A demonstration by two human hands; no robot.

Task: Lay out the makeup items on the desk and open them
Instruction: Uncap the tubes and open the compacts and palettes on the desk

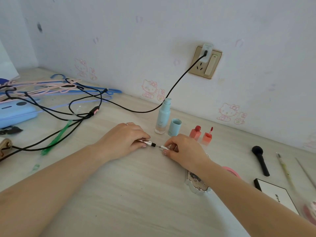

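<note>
Head view: slim silver-and-black cosmetic pen [154, 145], low over pale wood-grain desk [119, 194], is gripped by left hand [123, 139], its cap pinched by right hand [181, 149]; straight, level separation is advised.

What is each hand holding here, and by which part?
Left hand grips the slim silver makeup tube by its body; right hand pinches its pulled-out cap end with the fingers.

"MDO", partly cut, on white box [277, 195]
</note>
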